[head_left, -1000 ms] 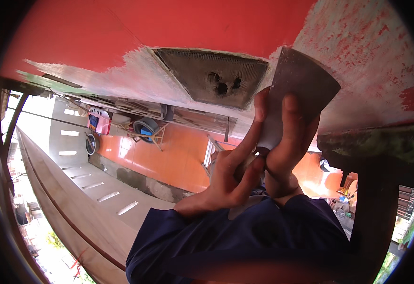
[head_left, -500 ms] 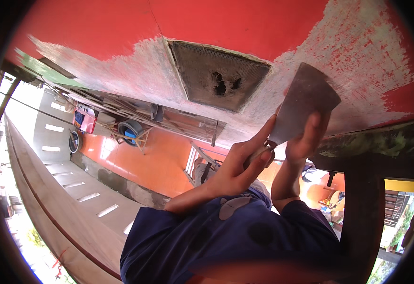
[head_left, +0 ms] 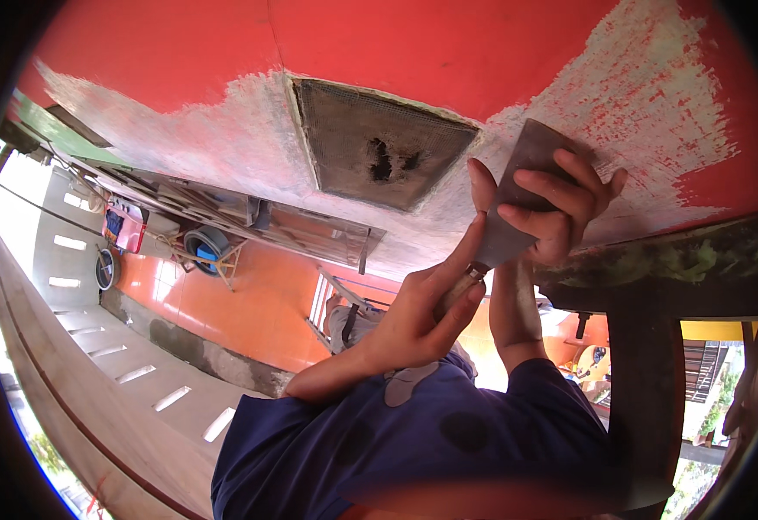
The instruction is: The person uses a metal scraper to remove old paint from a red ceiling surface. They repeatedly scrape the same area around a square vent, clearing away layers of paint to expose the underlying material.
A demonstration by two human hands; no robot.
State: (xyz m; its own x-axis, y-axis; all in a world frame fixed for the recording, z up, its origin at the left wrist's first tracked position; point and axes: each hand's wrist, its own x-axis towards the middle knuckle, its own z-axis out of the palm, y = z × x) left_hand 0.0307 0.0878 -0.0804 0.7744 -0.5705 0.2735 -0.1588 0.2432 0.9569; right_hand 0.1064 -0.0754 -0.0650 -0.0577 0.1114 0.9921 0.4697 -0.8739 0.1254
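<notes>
Scraping overhead, roughly half done: a wide band of the red hull (head_left: 448,52) is bare and whitish around the dark mesh patch (head_left: 379,143); red flecks remain at right. Left hand (head_left: 414,321) closed around the scraper (head_left: 518,199) handle, right hand (head_left: 557,208) fingers pressing the blade flat against the surface. Orange floor (head_left: 249,303), wooden beam (head_left: 656,286) nearby.

Scraper (head_left: 518,208) blade partly hidden under my right hand (head_left: 561,208); handle buried in left hand (head_left: 422,312). Clutter at 9 o'clock too small to identify.
</notes>
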